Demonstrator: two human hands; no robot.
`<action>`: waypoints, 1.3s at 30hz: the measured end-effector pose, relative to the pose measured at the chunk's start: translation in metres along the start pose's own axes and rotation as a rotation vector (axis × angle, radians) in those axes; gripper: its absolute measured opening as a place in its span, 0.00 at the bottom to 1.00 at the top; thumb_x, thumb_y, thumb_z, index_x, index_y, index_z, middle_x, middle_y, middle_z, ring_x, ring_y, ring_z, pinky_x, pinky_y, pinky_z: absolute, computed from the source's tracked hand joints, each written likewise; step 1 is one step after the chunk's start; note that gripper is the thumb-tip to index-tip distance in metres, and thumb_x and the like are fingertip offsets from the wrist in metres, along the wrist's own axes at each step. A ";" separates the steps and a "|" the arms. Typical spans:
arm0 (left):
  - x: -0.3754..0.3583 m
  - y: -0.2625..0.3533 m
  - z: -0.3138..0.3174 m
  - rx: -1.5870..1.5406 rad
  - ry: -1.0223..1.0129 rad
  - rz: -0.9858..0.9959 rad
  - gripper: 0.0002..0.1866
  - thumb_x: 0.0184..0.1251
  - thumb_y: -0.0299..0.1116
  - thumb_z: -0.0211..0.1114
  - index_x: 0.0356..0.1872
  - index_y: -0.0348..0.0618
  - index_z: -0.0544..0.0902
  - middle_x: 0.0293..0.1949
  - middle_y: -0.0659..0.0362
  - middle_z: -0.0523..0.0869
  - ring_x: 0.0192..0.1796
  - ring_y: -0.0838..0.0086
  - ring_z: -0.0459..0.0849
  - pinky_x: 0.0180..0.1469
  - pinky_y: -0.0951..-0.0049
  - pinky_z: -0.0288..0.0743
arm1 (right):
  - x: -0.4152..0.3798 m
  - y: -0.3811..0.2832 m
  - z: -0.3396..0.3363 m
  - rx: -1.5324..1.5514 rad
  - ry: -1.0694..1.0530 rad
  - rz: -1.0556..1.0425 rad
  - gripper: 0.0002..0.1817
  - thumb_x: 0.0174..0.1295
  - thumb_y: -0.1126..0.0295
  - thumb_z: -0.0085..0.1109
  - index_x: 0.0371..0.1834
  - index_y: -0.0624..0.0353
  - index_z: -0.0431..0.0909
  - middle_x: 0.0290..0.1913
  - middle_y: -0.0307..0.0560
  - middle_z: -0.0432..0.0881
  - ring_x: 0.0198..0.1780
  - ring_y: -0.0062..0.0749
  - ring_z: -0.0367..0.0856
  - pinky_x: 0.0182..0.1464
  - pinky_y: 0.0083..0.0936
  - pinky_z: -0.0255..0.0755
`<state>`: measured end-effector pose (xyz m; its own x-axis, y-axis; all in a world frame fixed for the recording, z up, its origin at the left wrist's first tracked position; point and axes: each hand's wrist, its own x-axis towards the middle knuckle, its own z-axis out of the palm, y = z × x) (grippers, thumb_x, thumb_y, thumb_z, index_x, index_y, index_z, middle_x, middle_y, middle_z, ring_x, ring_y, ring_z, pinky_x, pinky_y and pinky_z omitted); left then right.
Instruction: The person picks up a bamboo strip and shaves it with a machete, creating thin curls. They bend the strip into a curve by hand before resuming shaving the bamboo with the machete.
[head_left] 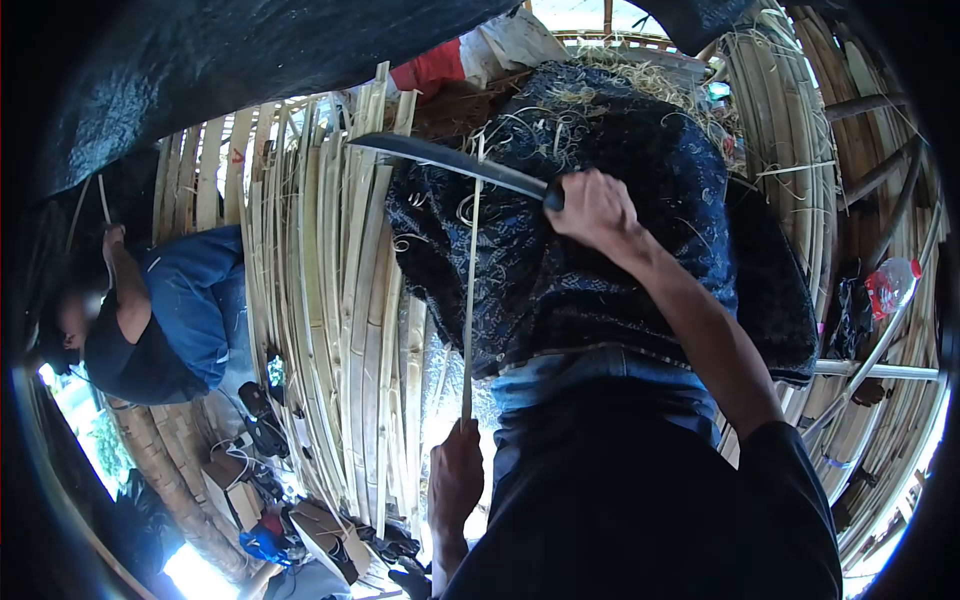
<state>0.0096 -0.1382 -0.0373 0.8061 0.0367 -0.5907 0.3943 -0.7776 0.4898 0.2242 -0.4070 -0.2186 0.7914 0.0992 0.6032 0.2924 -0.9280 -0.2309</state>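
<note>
My right hand (597,208) is closed round the dark handle of a long machete (445,157), whose blade points to the left over my lap. My left hand (456,475), low in the view, grips the near end of a thin bamboo strip (470,300). The strip runs away from me, and its far part crosses the blade. A dark blue patterned cloth (560,260) covers my legs, with pale curled shavings (575,95) scattered on it and heaped at its far edge.
Split bamboo slats (330,300) form the floor on my left. Another person (150,320) sits there, one hand raised by a thin strip. Boxes (232,490) and bags lie at lower left. A red-labelled plastic bottle (892,287) and metal poles (870,370) are at right.
</note>
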 end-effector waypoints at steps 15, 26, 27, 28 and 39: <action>-0.012 -0.009 -0.050 -0.395 -0.312 -0.389 0.31 0.82 0.56 0.43 0.32 0.38 0.80 0.19 0.60 0.76 0.22 0.76 0.77 0.23 0.72 0.70 | 0.096 0.085 -0.018 0.343 -0.455 0.402 0.13 0.63 0.63 0.58 0.27 0.61 0.78 0.22 0.48 0.81 0.21 0.36 0.82 0.25 0.30 0.80; 0.084 0.043 0.012 -0.912 -0.202 0.074 0.19 0.85 0.45 0.43 0.48 0.37 0.74 0.17 0.66 0.67 0.12 0.86 0.61 0.14 0.81 0.67 | 0.057 0.019 -0.088 1.182 -0.552 0.736 0.13 0.62 0.69 0.65 0.23 0.60 0.73 0.14 0.34 0.66 0.13 0.22 0.66 0.17 0.27 0.60; 0.086 0.045 0.014 -0.899 -0.222 0.045 0.20 0.85 0.46 0.43 0.46 0.38 0.74 0.17 0.66 0.67 0.12 0.86 0.61 0.13 0.81 0.63 | 0.043 0.019 -0.080 0.915 -0.420 0.374 0.15 0.62 0.67 0.64 0.22 0.61 0.73 0.14 0.36 0.69 0.14 0.20 0.67 0.18 0.26 0.61; 0.088 0.046 0.015 -0.884 -0.244 0.012 0.20 0.84 0.47 0.43 0.44 0.39 0.74 0.17 0.67 0.67 0.12 0.86 0.61 0.12 0.82 0.58 | 0.047 0.012 -0.093 0.747 -0.452 0.392 0.13 0.58 0.67 0.64 0.23 0.64 0.76 0.15 0.45 0.76 0.17 0.34 0.77 0.24 0.32 0.71; 0.101 0.035 0.042 -0.107 0.185 0.525 0.14 0.80 0.38 0.55 0.42 0.33 0.74 0.31 0.45 0.78 0.31 0.47 0.78 0.35 0.51 0.68 | 0.009 -0.013 -0.073 0.308 -0.760 0.079 0.11 0.49 0.61 0.67 0.31 0.53 0.81 0.27 0.49 0.86 0.34 0.50 0.87 0.40 0.45 0.81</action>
<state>0.0861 -0.1880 -0.1068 0.9662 -0.2210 -0.1328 -0.0457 -0.6539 0.7552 0.1883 -0.4208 -0.1541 0.9311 0.3561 -0.0789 0.2674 -0.8135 -0.5165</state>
